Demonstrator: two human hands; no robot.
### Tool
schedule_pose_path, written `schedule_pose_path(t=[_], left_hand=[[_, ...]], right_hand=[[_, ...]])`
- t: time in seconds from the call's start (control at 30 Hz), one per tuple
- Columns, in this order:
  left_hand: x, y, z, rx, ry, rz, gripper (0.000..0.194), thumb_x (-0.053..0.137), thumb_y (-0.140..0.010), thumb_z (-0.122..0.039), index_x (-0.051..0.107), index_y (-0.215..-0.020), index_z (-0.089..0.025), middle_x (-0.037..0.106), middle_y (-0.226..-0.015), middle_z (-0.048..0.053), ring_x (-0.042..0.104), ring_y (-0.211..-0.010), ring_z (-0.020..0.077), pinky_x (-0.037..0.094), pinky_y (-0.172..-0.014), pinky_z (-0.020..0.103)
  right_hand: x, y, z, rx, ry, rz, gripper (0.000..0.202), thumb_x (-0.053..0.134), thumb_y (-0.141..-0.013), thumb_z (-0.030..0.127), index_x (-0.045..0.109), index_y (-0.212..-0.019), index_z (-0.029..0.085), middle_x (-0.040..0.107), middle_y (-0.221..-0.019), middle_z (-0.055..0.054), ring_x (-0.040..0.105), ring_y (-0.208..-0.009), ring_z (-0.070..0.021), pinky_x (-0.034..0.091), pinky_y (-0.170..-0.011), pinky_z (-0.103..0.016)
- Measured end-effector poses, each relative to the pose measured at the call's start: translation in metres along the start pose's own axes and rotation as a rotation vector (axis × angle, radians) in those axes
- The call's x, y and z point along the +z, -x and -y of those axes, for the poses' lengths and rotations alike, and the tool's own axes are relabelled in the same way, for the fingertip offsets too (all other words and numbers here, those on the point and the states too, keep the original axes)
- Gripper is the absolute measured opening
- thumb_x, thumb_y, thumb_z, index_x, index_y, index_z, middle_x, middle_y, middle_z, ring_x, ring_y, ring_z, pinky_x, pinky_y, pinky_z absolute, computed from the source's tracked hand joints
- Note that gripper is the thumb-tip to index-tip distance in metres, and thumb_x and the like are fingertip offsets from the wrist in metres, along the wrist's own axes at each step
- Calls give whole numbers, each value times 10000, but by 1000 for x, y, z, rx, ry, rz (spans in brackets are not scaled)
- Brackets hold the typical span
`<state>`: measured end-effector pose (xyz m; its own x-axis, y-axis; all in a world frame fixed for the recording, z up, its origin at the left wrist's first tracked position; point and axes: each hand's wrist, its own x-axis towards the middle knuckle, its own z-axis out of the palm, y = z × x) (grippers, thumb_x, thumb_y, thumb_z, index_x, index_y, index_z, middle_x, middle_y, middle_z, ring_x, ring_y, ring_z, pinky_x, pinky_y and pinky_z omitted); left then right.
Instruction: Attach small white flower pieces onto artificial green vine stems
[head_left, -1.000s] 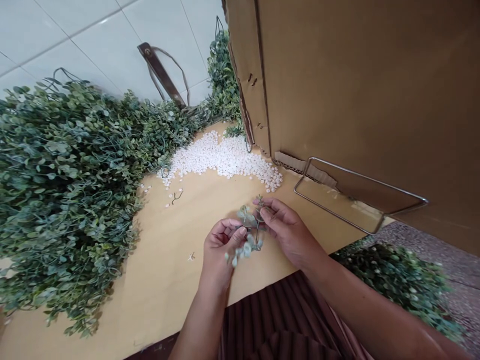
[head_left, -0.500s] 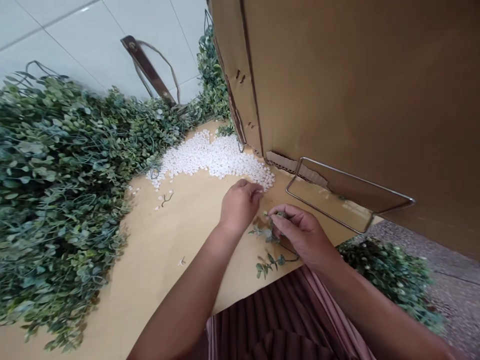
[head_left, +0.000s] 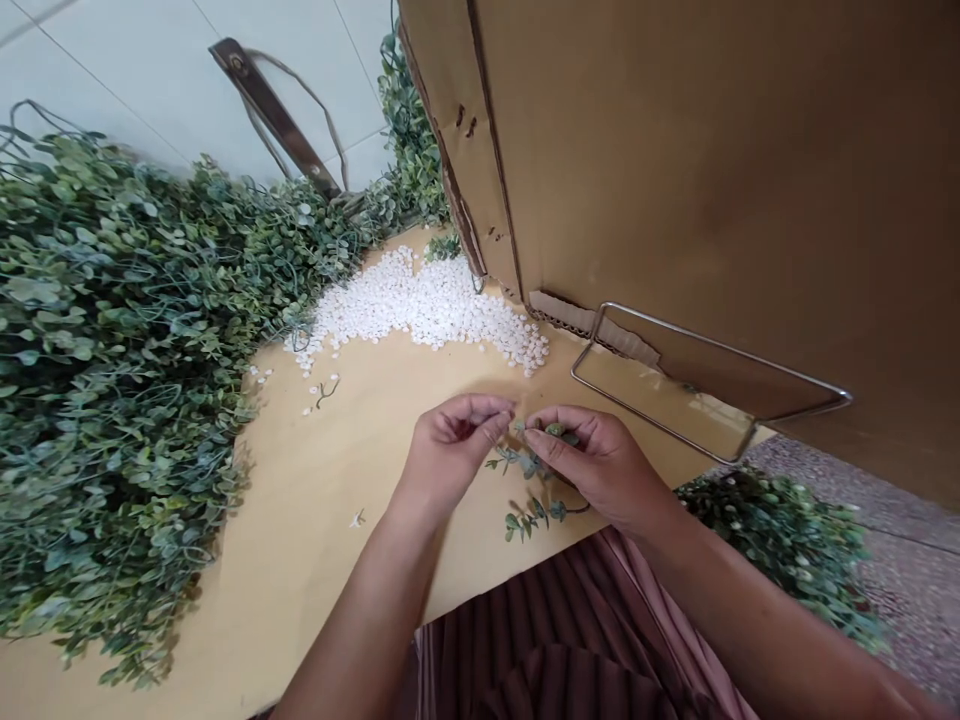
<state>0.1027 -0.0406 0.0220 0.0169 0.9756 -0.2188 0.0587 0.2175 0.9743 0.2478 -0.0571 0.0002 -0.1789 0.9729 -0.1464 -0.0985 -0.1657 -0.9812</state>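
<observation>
My right hand (head_left: 592,450) pinches a sprig of small green leaves (head_left: 529,465), whose stems hang over the tabletop near its front edge. Just left of it, my left hand (head_left: 454,445) has thumb and forefinger pressed together in a pinch. Whatever sits between those fingertips is too small to make out. The two sets of fingertips are close but apart. Behind the hands lies a spread pile of small white discs (head_left: 427,300) on the tan tabletop (head_left: 315,560).
Heaped leafy greenery (head_left: 120,330) covers the left side. A large cardboard box (head_left: 675,180) stands at the right, with a bent wire frame (head_left: 660,415) by its base. More greenery (head_left: 787,550) lies low at right. A brown strap (head_left: 277,115) leans on the tiles.
My left hand has drawn back from the edge of the disc pile toward the sprig, fingers pinched. My right hand keeps its hold on the sprig. The view has shifted slightly.
</observation>
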Motion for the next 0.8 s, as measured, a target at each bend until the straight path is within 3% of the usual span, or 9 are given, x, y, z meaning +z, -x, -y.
schedule_pose_path(t=[0.17, 0.33, 0.8], left_hand=[[-2, 20, 6, -53, 140, 8, 209, 781, -561, -238, 722, -748, -164, 707, -695, 26, 616, -638, 118, 503, -657, 243], [-5, 21, 10, -38, 200, -10, 208, 807, -527, -238, 705, -696, -174, 675, -605, -12, 591, -570, 80, 499, -611, 200], [-5, 20, 15, -63, 168, -32, 166, 804, -518, -227, 725, -655, -177, 702, -660, 14, 614, -622, 113, 511, -644, 237]], right_hand=[[5, 4, 0, -110, 122, -3, 195, 536, -770, 328, 600, -687, 164, 559, -611, 7, 500, -588, -116, 422, -553, -227], [8, 6, 0, -149, 201, 7, 181, 510, -779, 289, 538, -646, 171, 471, -566, 27, 443, -552, -104, 390, -530, -221], [9, 6, -1, -214, 293, -5, 148, 493, -772, 236, 519, -637, 182, 491, -599, 17, 465, -577, -111, 389, -550, -227]])
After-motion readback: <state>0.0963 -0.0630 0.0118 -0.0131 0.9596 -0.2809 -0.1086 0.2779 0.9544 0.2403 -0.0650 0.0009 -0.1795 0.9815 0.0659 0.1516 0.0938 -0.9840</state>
